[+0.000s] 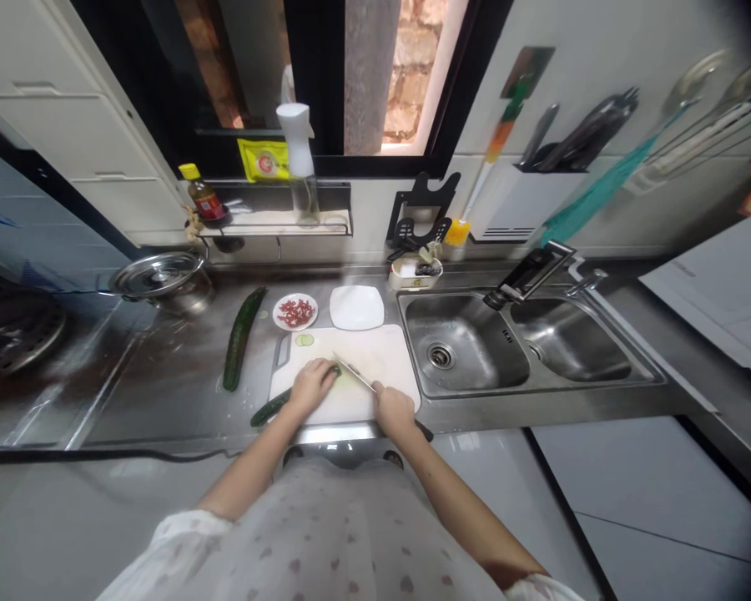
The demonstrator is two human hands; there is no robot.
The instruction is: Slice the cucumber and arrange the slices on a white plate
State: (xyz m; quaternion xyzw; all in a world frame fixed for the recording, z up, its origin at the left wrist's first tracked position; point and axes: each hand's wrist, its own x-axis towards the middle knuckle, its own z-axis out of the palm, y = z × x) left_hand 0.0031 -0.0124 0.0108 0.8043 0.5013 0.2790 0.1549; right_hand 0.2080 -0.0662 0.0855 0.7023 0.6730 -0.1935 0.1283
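My left hand (313,386) is wrapped over a dark green cucumber (270,408) lying slantwise on the white cutting board (385,351). Closed round the handle of a kitchen knife (355,373), my right hand (395,411) keeps the blade beside the cucumber's cut end, near my left fingertips. I cannot tell whether the blade touches it. Thin cucumber slices (304,340) rest at the board's upper left. Behind the board stand a small plate of chopped red pieces (296,313) and a white square plate (356,308). A second, whole cucumber (244,338) lies on the counter to the left.
To the right is a double steel sink (469,334) with a black faucet (526,275). A lidded steel pot (166,280) stands at the back left. A wall shelf (269,222) holds a sauce bottle (201,194) and a spray bottle (299,163). A knife holder (519,204) hangs above the sink.
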